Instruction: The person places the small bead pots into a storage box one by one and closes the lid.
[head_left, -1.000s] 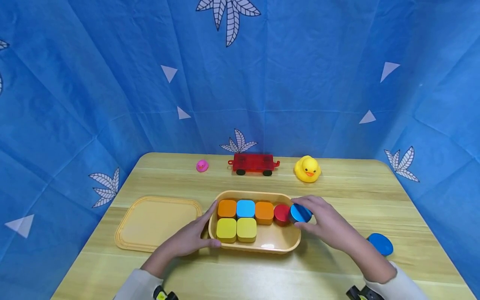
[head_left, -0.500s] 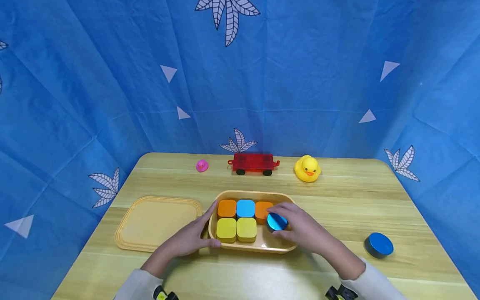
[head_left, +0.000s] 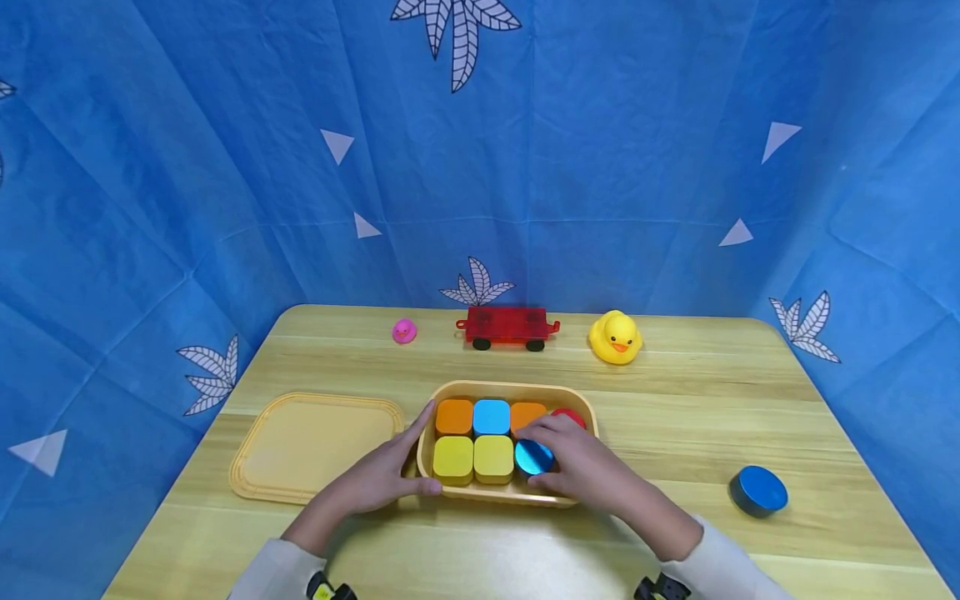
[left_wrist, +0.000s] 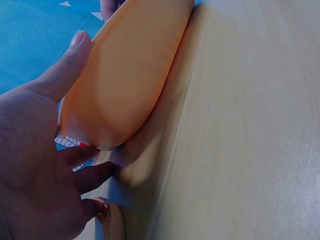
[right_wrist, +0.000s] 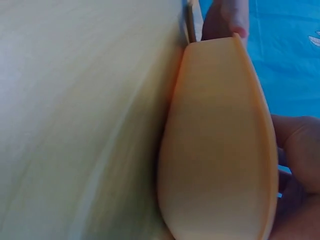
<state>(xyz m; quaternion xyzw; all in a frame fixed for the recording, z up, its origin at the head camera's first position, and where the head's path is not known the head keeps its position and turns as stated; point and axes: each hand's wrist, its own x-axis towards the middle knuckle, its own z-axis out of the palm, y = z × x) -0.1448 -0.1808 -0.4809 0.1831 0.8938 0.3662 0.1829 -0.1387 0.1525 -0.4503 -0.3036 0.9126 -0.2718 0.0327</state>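
Observation:
In the head view, a peach plastic box (head_left: 517, 497) holds orange, light blue and yellow rounded-square blocks, with a red round block (head_left: 572, 416) at its right end. My right hand (head_left: 581, 462) pinches a shiny blue round block (head_left: 533, 457) inside the box, right of the front yellow block (head_left: 493, 458). The left hand (head_left: 378, 473) holds the box's left end, thumb at the near rim and index finger along the end. In the left wrist view, the left thumb (left_wrist: 70, 65) lies against the box wall (left_wrist: 125, 75). The right wrist view hides the blue block behind the box wall (right_wrist: 220, 140).
A peach lid (head_left: 315, 446) lies left of the box. Another blue round block (head_left: 758, 490) stands to the right on the wooden table (head_left: 480, 558). A pink duck (head_left: 404, 332), a red wagon (head_left: 507, 327) and a yellow duck (head_left: 615, 337) line the back.
My right hand has carried the blue round block from the box's right end leftward and toward the near side, beside the front yellow block. The left hand stays put.

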